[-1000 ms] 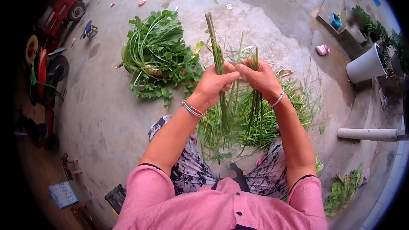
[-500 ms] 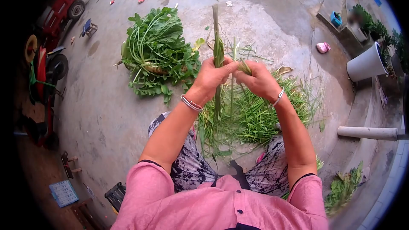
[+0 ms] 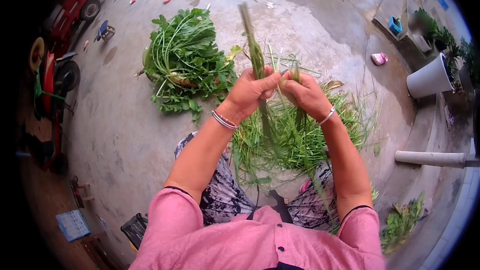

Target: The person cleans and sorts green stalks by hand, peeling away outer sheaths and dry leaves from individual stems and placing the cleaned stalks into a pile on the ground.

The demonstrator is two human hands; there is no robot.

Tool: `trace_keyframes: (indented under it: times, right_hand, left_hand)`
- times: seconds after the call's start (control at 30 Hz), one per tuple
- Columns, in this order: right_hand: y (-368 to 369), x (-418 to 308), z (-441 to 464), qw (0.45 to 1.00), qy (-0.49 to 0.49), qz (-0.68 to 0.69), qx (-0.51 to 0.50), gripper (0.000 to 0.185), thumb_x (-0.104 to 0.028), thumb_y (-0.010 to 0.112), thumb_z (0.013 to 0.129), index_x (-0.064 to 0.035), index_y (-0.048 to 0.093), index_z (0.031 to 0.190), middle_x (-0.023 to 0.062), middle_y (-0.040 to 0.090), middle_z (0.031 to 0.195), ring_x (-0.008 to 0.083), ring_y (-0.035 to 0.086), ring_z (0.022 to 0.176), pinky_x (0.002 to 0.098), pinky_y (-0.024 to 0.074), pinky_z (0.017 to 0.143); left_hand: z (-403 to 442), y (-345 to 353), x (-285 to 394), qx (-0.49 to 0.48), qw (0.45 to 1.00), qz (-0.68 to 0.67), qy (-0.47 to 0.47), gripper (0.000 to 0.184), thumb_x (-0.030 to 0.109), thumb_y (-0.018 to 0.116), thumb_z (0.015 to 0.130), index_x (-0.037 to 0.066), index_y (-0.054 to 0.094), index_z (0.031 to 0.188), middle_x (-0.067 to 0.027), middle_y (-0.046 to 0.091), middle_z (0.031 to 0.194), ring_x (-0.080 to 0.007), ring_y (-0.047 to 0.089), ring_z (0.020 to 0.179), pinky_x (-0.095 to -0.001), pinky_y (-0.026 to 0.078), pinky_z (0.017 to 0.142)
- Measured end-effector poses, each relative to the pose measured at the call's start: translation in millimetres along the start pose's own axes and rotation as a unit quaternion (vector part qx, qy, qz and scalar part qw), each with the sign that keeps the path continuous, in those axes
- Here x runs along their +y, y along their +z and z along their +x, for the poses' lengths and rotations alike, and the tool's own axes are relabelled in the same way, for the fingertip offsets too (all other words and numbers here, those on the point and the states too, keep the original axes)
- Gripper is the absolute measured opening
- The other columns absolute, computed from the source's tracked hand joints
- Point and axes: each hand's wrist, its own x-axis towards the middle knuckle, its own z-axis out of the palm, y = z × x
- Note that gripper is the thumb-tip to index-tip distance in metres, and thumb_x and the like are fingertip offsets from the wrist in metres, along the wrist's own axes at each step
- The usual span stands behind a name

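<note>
My left hand (image 3: 253, 89) is closed around a bundle of long grass-like green leaves (image 3: 256, 55), held nearly upright with its top leaning left. Close beside it, my right hand (image 3: 303, 92) grips a smaller tuft of grass-like leaves (image 3: 296, 74), whose ends stick out above and below the fist. Thin pale stalks show in the narrow gap between the two hands. Below them, a loose heap of cut green leaves (image 3: 305, 145) spreads over the concrete between my feet.
Radishes with big leafy tops (image 3: 182, 60) lie left of the heap. A white bucket (image 3: 429, 76) and a pale pipe (image 3: 430, 158) are on the right. A small stool (image 3: 105, 31) and red vehicles (image 3: 50, 90) stand at the left. Wilted greens (image 3: 402, 222) lie lower right.
The left bundle's top has tilted left and its lower ends have swung right. My right hand has turned, so its tuft now points more upright. Some leaves are blurred by motion.
</note>
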Motion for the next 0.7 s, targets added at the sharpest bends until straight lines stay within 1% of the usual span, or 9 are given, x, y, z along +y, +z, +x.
trace_keyframes:
  times: [0.03, 0.07, 0.1, 0.17, 0.2, 0.37, 0.47, 0.63, 0.7]
  right_hand:
    - [-2.6, 12.9, 5.3, 0.984, -0.092, -0.150, 0.040, 0.017, -0.017, 0.049, 0.086, -0.0068, 0.052, 0.073, -0.0035, 0.042, 0.056, 0.0055, 0.035, 0.047, 0.0202, 0.0283, 0.041]
    - [-8.9, 22.0, 8.2, 0.981, -0.086, -0.167, 0.055, 0.021, -0.018, 0.048, 0.087, -0.0077, 0.051, 0.069, -0.0026, 0.044, 0.057, 0.0070, 0.037, 0.048, 0.0209, 0.0317, 0.043]
    - [-10.3, 13.4, 6.4, 0.981, -0.088, -0.160, 0.062, 0.021, -0.018, 0.048, 0.087, -0.0077, 0.051, 0.069, -0.0026, 0.044, 0.057, 0.0070, 0.037, 0.048, 0.0209, 0.0317, 0.043]
    - [-13.6, -19.6, -7.9, 0.997, 0.018, -0.074, 0.018, 0.023, -0.020, 0.049, 0.088, -0.0086, 0.050, 0.068, -0.0013, 0.048, 0.059, 0.0074, 0.040, 0.048, 0.0210, 0.0333, 0.044]
    - [-15.7, -27.0, -11.7, 1.000, 0.008, -0.004, 0.000, 0.019, -0.022, 0.048, 0.091, -0.0066, 0.052, 0.082, -0.0039, 0.048, 0.061, 0.0019, 0.037, 0.047, 0.0165, 0.0258, 0.041]
    - [-13.0, -34.3, -17.1, 0.998, -0.003, 0.051, 0.027, 0.020, -0.026, 0.047, 0.093, -0.0070, 0.049, 0.090, -0.0043, 0.042, 0.056, 0.0027, 0.033, 0.044, 0.0186, 0.0223, 0.038]
    - [-12.6, -12.2, -9.9, 0.989, 0.043, 0.142, 0.029, 0.023, -0.029, 0.051, 0.091, -0.0059, 0.052, 0.093, -0.0068, 0.034, 0.054, 0.0035, 0.028, 0.043, 0.0193, 0.0204, 0.038]
    - [-1.1, -22.1, -14.3, 0.991, 0.087, 0.100, -0.022, 0.023, -0.026, 0.058, 0.087, -0.0038, 0.057, 0.091, -0.0083, 0.034, 0.052, 0.0026, 0.027, 0.041, 0.0200, 0.0204, 0.038]
    - [-0.3, -19.1, -14.4, 0.994, 0.093, 0.040, -0.030, 0.026, -0.028, 0.063, 0.082, -0.0032, 0.059, 0.087, -0.0064, 0.043, 0.055, 0.0025, 0.037, 0.044, 0.0197, 0.0274, 0.038]
  left_hand:
    - [-0.8, -0.9, -2.0, -0.010, 0.999, 0.032, 0.015, 0.006, 0.009, 0.059, 0.085, 0.009, 0.054, 0.082, 0.0029, 0.050, 0.065, -0.0060, 0.043, 0.051, -0.0182, 0.031, 0.045]
    - [-1.7, -0.8, -0.8, -0.010, 0.999, 0.036, 0.015, 0.006, 0.009, 0.059, 0.085, 0.009, 0.054, 0.082, 0.0029, 0.050, 0.065, -0.0060, 0.043, 0.051, -0.0182, 0.031, 0.045]
    - [-1.6, -1.7, 2.0, 0.002, 0.999, 0.034, 0.035, 0.007, 0.010, 0.061, 0.084, 0.009, 0.055, 0.081, 0.0035, 0.050, 0.065, -0.0053, 0.043, 0.052, -0.0180, 0.030, 0.045]
    - [-4.2, -2.4, 3.3, 0.016, 0.998, 0.024, 0.052, 0.008, 0.011, 0.062, 0.083, 0.009, 0.056, 0.080, 0.0041, 0.050, 0.065, -0.0047, 0.043, 0.052, -0.0178, 0.030, 0.046]
    - [-2.3, -4.8, 8.2, 0.037, 0.998, -0.003, 0.047, 0.007, 0.011, 0.062, 0.083, 0.009, 0.056, 0.079, 0.0039, 0.050, 0.066, -0.0047, 0.043, 0.052, -0.0180, 0.029, 0.045]
    - [0.6, -11.2, 16.7, 0.013, 0.999, -0.043, 0.014, 0.005, 0.009, 0.056, 0.087, 0.008, 0.055, 0.082, 0.0017, 0.050, 0.068, -0.0054, 0.039, 0.050, -0.0192, 0.029, 0.045]
    - [0.6, -10.3, 12.2, 0.008, 0.999, -0.045, 0.018, 0.006, 0.010, 0.056, 0.087, 0.008, 0.055, 0.082, 0.0023, 0.050, 0.068, -0.0051, 0.039, 0.050, -0.0189, 0.028, 0.045]
    - [-1.0, -7.0, 12.0, 0.019, 1.000, -0.014, 0.006, 0.005, 0.010, 0.058, 0.086, 0.008, 0.056, 0.081, 0.0043, 0.048, 0.065, -0.0043, 0.039, 0.049, -0.0181, 0.027, 0.044]
    - [-1.2, -4.6, 10.5, 0.034, 0.999, -0.009, 0.001, 0.005, 0.010, 0.060, 0.085, 0.008, 0.057, 0.081, 0.0056, 0.046, 0.063, -0.0036, 0.038, 0.049, -0.0175, 0.027, 0.043]
